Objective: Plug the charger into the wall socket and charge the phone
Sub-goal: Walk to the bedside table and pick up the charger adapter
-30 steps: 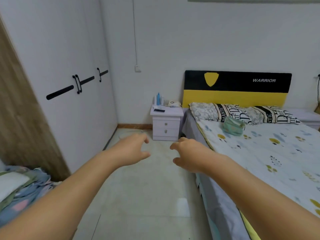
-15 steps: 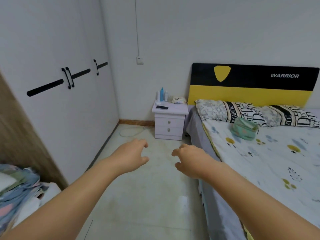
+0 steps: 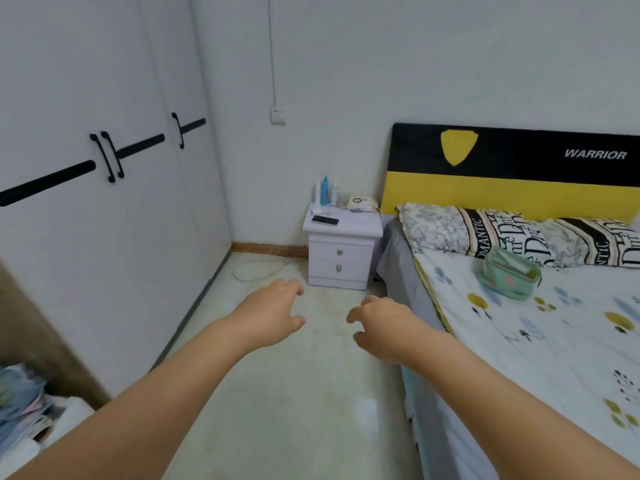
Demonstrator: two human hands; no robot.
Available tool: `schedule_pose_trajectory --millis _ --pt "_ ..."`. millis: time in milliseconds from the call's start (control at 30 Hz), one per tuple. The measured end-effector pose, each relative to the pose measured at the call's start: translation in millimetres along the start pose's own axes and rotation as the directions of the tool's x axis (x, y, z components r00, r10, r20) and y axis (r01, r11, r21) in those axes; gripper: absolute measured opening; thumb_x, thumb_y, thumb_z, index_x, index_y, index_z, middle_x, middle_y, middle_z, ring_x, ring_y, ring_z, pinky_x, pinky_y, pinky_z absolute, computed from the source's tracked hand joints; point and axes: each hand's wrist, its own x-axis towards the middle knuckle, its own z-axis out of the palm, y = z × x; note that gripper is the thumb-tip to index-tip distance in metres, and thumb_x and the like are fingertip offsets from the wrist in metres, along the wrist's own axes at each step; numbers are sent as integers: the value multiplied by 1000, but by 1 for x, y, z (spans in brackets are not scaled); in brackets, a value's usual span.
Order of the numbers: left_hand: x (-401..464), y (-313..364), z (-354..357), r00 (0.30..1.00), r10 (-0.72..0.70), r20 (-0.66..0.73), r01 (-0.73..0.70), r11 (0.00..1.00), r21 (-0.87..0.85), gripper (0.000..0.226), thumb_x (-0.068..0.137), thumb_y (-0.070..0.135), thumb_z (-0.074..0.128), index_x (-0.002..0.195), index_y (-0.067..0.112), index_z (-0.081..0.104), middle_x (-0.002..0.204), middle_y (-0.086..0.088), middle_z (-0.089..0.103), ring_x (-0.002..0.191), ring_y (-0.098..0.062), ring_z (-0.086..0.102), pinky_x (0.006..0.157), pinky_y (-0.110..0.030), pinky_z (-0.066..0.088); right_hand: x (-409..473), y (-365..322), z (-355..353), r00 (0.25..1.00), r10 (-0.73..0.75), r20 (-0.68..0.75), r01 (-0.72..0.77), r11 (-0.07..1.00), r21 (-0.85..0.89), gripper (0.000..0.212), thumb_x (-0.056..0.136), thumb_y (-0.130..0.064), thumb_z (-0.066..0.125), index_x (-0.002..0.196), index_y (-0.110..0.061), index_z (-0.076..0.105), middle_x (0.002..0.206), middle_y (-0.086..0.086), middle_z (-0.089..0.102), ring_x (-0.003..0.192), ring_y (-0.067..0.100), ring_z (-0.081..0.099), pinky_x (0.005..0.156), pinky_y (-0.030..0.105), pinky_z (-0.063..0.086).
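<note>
A dark phone [image 3: 325, 220] lies flat on top of the white nightstand [image 3: 341, 252] in the room's far corner. A white wall socket [image 3: 277, 116] sits on the wall above and left of the nightstand, with a thin conduit running up from it. A white cable [image 3: 258, 268] lies looped on the floor left of the nightstand; I cannot tell whether it is the charger. My left hand [image 3: 269, 311] and my right hand [image 3: 382, 327] are stretched out over the floor, both empty with fingers loosely curled and apart, well short of the nightstand.
A white wardrobe [image 3: 104, 188] with black handles lines the left wall. The bed [image 3: 540, 341] with pillows and a green pouch [image 3: 508, 278] fills the right. Bottles [image 3: 325, 190] and a small white device [image 3: 362, 202] stand on the nightstand. Folded clothes [image 3: 20, 410] lie at lower left.
The view has advanced toward the nightstand and turned slightly left; nightstand and socket appear larger. Both hands stay outstretched and empty.
</note>
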Motion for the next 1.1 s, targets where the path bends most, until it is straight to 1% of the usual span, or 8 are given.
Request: schedule_pose_trajectory --millis 167,333,500,633,767,833,900,1100 --pt "71 -35 -25 1000 12 29 -13 1000 5 48 85 34 55 128 19 40 136 -6 45 116 -25 50 91 -34 42 69 1 -25 999 52 -5 -52 999 7 42 93 -23 45 134 -25 47 136 10 45 119 31 47 96 41 42" --pt "134 -56 -46 998 65 28 -65 998 -5 44 84 31 56 125 18 43 134 -6 48 118 -24 49 95 -36 42 123 3 -42 995 99 -15 -98 995 35 41 92 -23 46 132 -23 49 136 9 46 119 31 47 97 42 43" --pt "182 -69 -51 995 72 64 -71 997 -14 46 84 32 56 125 18 43 134 -7 48 116 -25 50 96 -36 43 170 15 -51 994 107 16 -108 993 41 38 91 -23 47 128 -19 51 133 9 48 118 31 48 98 44 44" --pt "224 -78 -55 997 53 65 -53 999 -3 46 84 32 56 126 19 43 133 -6 49 114 -25 52 95 -35 43 215 32 -61 996 86 -1 -86 996 35 39 90 -21 47 129 -19 51 136 11 47 118 32 49 97 45 46" --pt "274 -80 -58 997 17 69 -19 999 27 48 84 33 56 128 18 41 133 -7 48 113 -26 52 96 -37 44 263 59 -69 998 59 -14 -58 998 17 38 91 -20 46 128 -19 52 132 10 50 117 32 48 93 43 47" --pt "302 -74 -59 998 11 67 -13 999 35 49 84 33 55 128 17 41 132 -8 47 113 -26 52 95 -36 44 286 77 -75 998 52 -25 -52 999 10 37 90 -20 45 127 -19 52 130 10 51 116 32 47 92 42 46" --pt "329 -65 -62 998 12 65 -14 999 32 48 84 32 55 128 17 42 131 -8 48 111 -25 52 91 -34 43 308 97 -83 998 54 -24 -54 998 13 38 91 -20 45 128 -20 51 130 10 50 117 32 46 93 42 46" --pt "393 -50 -59 998 3 71 -4 1000 5 47 84 31 55 127 17 42 129 -7 49 110 -24 51 89 -32 41 366 136 -98 999 53 -10 -53 999 12 37 91 -18 44 128 -16 49 130 12 47 120 33 42 95 44 45"
